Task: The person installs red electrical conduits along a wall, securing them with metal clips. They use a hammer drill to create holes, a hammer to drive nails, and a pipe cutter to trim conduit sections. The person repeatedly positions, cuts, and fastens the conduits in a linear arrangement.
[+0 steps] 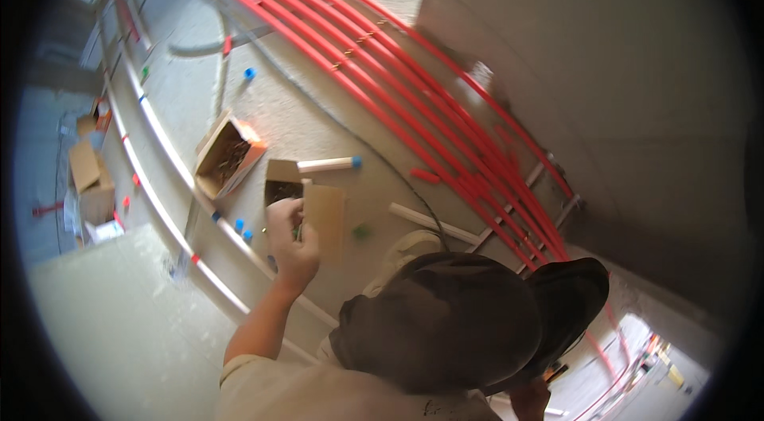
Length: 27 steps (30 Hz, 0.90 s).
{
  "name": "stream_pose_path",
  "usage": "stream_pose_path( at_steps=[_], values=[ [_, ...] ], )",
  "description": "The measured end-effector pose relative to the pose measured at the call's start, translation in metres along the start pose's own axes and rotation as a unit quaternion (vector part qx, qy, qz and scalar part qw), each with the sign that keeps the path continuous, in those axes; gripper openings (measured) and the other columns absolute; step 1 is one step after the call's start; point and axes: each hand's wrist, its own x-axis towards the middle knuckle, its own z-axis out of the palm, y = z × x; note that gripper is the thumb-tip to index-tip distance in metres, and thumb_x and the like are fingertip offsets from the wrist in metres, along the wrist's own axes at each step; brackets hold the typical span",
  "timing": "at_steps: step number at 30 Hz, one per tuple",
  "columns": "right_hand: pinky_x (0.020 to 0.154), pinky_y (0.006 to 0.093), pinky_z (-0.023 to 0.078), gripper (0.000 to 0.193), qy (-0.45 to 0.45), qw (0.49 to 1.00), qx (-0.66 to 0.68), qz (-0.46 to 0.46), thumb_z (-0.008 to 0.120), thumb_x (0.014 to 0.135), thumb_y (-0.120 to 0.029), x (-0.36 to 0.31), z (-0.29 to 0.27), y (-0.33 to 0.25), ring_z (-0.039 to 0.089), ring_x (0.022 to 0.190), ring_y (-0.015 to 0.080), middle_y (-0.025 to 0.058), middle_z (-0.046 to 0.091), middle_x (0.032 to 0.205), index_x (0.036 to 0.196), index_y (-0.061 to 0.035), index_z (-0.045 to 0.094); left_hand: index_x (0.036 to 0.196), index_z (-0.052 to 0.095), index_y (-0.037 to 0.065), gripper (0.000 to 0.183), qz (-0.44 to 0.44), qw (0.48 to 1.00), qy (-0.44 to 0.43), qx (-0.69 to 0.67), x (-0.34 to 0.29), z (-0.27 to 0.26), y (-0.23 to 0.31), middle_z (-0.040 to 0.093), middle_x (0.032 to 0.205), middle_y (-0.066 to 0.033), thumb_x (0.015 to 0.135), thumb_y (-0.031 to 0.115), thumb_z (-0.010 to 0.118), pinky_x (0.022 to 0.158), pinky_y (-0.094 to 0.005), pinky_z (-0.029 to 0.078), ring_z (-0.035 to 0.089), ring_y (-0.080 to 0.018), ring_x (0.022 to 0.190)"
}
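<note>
Neither of my hands shows in the head view. Close in front, seen from above, a co-worker in a dark cap (446, 321) and a pale shirt bends low. The co-worker's bare hand (293, 250), reaching out of a short sleeve, is over an open cardboard box (280, 171) with small dark pieces inside. Its fingers are curled; what they hold, if anything, I cannot make out. Beside that box a second open carton (213, 157) lies tilted, with many small copper-brown pieces in it. A white pipe with a blue end (330, 164) lies just behind the nearer box.
Several red pipes (382, 75) run diagonally over the concrete floor to a grey wall (605, 87). White pipes (163, 134) curve along the left, and a dark cable (318, 103) crosses between. Blue caps (249, 73) lie scattered. More cartons (91, 174) stand at far left.
</note>
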Motion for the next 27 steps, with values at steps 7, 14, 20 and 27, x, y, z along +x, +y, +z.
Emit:
stream_pose_path(
  at_steps=[7,14,20,27],
  values=[
    [0.087,0.0397,0.049,0.029,0.107,0.981,0.149,0.064,0.072,0.099,-0.026,0.124,0.043,-0.02,0.061,0.094,0.0186,0.0108,0.067,0.106,0.116,-0.0034,0.066,0.128,0.063,0.003,0.042,0.292,0.829,-0.393,0.27,0.078,0.191,0.002,0.066,0.127,-0.0227,0.088,0.015,0.07,0.095,-0.0549,0.053,0.064,-0.0418,0.115],
    [0.077,0.0335,0.053,0.023,0.067,0.95,0.304,0.01,0.072,0.099,-0.022,0.157,0.057,-0.093,0.067,0.087,0.0152,0.0074,0.072,0.091,0.099,0.0017,0.072,0.122,0.063,0.005,0.035,0.354,0.713,-0.464,0.389,0.071,0.255,-0.02,0.066,0.12,-0.0188,0.088,0.011,0.065,0.097,-0.0522,0.051,0.065,-0.04,0.115],
    [0.087,0.0338,0.053,0.019,-0.192,0.956,0.204,0.082,0.071,0.094,-0.02,0.08,0.043,-0.142,0.068,0.098,0.0168,0.0078,0.074,0.098,0.103,-0.0031,0.073,0.133,0.06,0.004,0.04,0.316,0.732,-0.552,0.241,0.067,0.266,0.01,0.065,0.123,-0.0237,0.093,0.007,0.059,0.098,-0.0541,0.049,0.061,-0.046,0.118],
    [0.083,0.0345,0.052,0.026,-0.292,0.935,0.202,0.006,0.068,0.097,-0.027,0.079,0.111,-0.135,0.065,0.088,0.0216,0.0078,0.065,0.087,0.102,-0.0011,0.071,0.138,0.057,0.006,0.039,0.449,0.632,-0.625,0.096,0.019,0.317,0.128,0.065,0.122,-0.0243,0.099,0.008,0.055,0.096,-0.0511,0.05,0.061,-0.0473,0.117]
  ],
)
